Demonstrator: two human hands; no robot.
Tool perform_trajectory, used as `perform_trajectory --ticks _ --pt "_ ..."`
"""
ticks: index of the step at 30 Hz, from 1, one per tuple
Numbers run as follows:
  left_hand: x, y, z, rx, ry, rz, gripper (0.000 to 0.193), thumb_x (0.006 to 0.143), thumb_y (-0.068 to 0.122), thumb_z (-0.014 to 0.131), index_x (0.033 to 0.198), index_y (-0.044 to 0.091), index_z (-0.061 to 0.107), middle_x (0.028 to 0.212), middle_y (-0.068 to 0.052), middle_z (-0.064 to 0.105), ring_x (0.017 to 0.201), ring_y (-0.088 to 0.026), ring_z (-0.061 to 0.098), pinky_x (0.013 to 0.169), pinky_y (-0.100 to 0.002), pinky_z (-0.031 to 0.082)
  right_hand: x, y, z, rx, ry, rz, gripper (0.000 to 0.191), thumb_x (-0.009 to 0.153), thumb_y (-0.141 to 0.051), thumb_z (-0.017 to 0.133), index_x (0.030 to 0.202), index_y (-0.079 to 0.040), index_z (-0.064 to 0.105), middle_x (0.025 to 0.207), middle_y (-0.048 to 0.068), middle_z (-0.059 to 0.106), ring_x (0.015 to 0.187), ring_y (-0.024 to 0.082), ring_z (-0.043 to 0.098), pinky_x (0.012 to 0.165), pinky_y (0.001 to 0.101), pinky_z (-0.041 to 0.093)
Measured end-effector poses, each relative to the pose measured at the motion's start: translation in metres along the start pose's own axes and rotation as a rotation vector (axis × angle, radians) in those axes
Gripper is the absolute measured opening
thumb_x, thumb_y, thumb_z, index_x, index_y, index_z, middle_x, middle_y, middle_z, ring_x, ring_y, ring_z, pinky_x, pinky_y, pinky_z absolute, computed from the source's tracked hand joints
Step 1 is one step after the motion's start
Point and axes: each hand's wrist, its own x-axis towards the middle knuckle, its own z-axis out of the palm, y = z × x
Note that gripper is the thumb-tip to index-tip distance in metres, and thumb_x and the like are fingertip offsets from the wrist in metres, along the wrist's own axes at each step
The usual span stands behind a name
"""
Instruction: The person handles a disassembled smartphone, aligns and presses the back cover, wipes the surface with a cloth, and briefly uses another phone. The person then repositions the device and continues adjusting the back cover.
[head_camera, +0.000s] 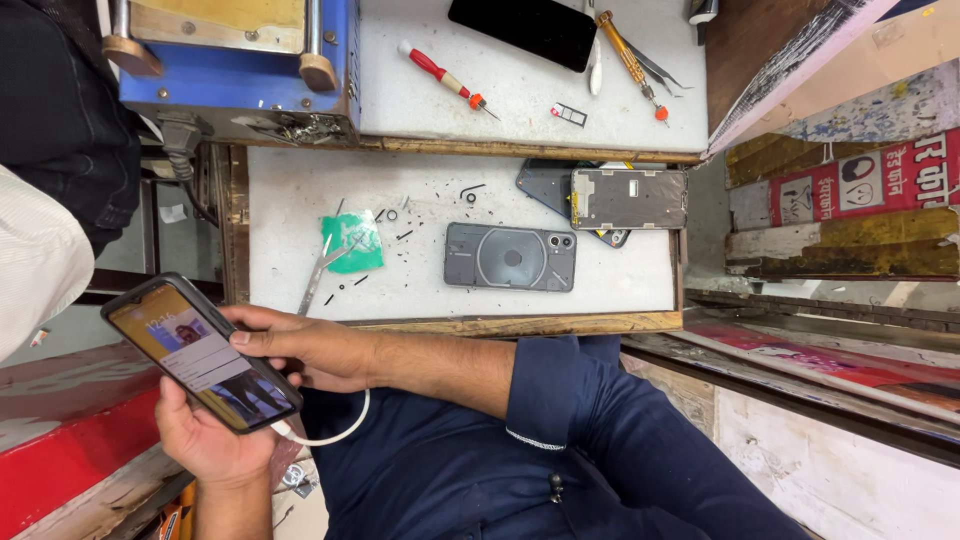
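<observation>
Phones: four; one lit phone (202, 353) held at near left, one grey phone back (510, 257) mid-bench, one opened phone frame (628, 198) to its right, one dark phone (523, 28) far.
Left hand (205, 440): fingers wrapped under the lit phone.
Right hand (300, 345): thumb on its screen.
Cable: one white cable (335, 432) plugged in.
Screwdrivers: two; red screwdriver (445, 79), orange screwdriver (628, 55).
Tweezers: one pair of tweezers (318, 275) by a green pad (352, 240).
Surface: white bench (300, 200), loose screws scattered.
Room: blue machine (235, 65) far left, worn painted boards right.
</observation>
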Motion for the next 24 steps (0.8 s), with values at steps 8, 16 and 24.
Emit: perform_trajectory --ticks 8,16,24 --pt "0.000 -0.004 -0.005 -0.008 0.016 0.025 0.052 0.119 0.046 0.044 0.148 0.004 0.051 0.130 -0.018 0.067 0.101 -0.036 0.070 0.082 -0.056 0.059 0.000 0.007 -0.002 0.027 -0.029 0.000 0.073 0.104 -0.047 0.059 0.164 -0.017 0.032 0.100 -0.004 0.046 0.082 0.007 0.036 0.064 0.0224 0.032" --pt "0.006 0.001 0.010 0.050 0.021 0.043 0.047 0.117 0.039 0.044 0.146 0.002 0.050 0.139 -0.015 0.063 0.124 -0.030 0.062 0.107 -0.047 0.051 -0.014 0.011 -0.010 0.112 -0.063 -0.036 0.078 0.104 -0.052 0.055 0.165 -0.012 0.028 0.148 0.008 0.046 0.135 0.017 0.046 0.109 0.0370 0.042" --pt "0.008 0.000 0.032 0.070 0.002 0.017 0.053 0.113 0.036 0.046 0.156 0.004 0.047 0.153 -0.009 0.055 0.147 -0.023 0.050 0.128 -0.043 0.035 -0.019 0.008 -0.011 0.145 -0.048 -0.074 0.070 0.108 -0.042 0.058 0.163 -0.006 0.032 0.151 0.017 0.046 0.145 0.027 0.041 0.119 0.0433 0.037"
